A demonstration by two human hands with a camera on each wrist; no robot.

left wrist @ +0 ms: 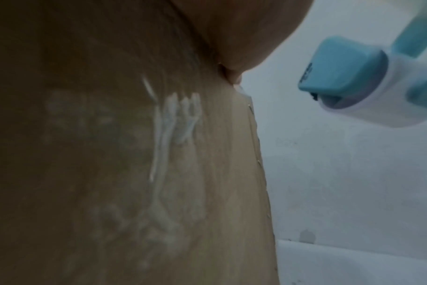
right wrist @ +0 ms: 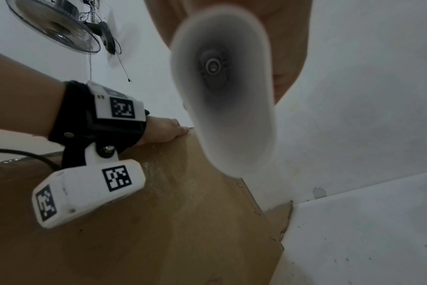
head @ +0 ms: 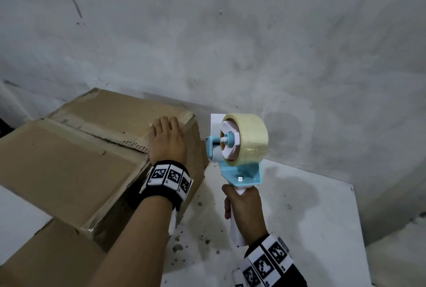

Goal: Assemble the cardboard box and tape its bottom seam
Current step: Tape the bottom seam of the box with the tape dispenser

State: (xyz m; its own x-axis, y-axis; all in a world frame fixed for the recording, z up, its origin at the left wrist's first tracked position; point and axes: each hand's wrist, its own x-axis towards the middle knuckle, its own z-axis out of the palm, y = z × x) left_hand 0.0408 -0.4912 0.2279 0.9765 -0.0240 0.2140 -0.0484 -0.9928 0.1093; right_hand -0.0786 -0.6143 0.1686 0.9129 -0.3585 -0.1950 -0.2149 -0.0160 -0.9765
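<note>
A brown cardboard box [head: 76, 160] stands on the white table [head: 306, 213] with its folded flaps up and the seam [head: 110, 139] running across the top. My left hand [head: 167, 141] lies flat on the flaps at the box's right end, fingers straight; the right wrist view shows the left hand [right wrist: 167, 131] at that top edge. My right hand [head: 245, 210] grips the white handle of a blue tape dispenser [head: 239, 146] carrying a clear tape roll [head: 250, 139], held upright just right of the box. The dispenser's blue head [left wrist: 349, 77] hangs beside the box wall [left wrist: 134, 173].
A grey wall [head: 230, 33] rises right behind the table. The table's right edge [head: 359, 229] drops off to the right. A wall fan [right wrist: 59, 25] hangs high on the left. Another cardboard sheet [head: 46, 256] lies under the box at the front left.
</note>
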